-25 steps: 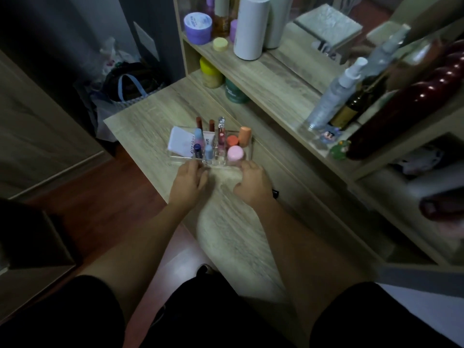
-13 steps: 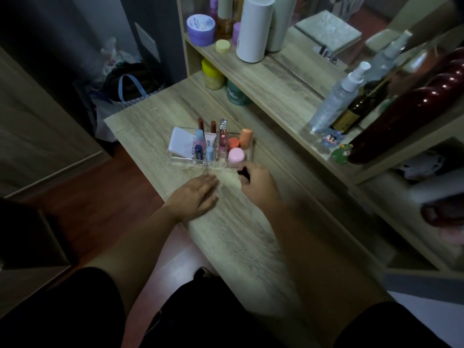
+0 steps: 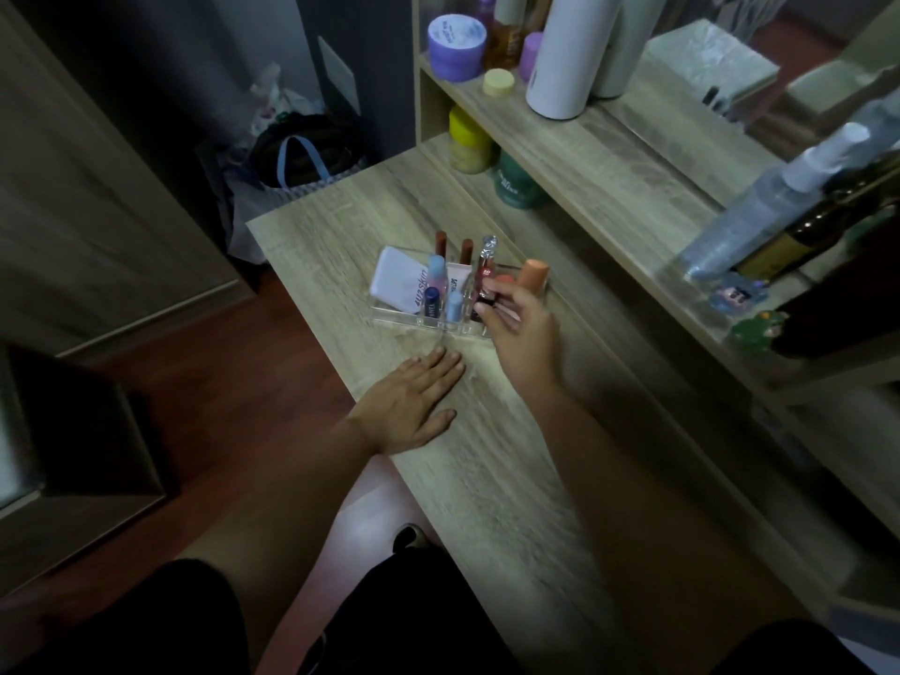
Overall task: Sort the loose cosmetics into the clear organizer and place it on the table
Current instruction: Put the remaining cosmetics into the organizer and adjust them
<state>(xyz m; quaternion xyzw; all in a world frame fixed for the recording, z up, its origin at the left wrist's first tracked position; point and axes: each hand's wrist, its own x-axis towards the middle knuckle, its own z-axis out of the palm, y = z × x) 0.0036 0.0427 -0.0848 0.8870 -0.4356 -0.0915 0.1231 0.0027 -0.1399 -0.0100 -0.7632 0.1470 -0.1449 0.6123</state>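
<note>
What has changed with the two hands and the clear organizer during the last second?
Both hands let go of the clear plastic organizer. The left hand drew back and lies flat on the wooden table. The right hand picked up a small dark item and brought it over the organizer's right compartments. The organizer and its cosmetics stayed in place.

The organizer stands on the table, before the shelf; the left hand lies flat in front of it, the right hand at its right end.

Dim room: reddish wood floor, pale wood-grain table, shelf unit (mirror-backed), dark wall
</note>
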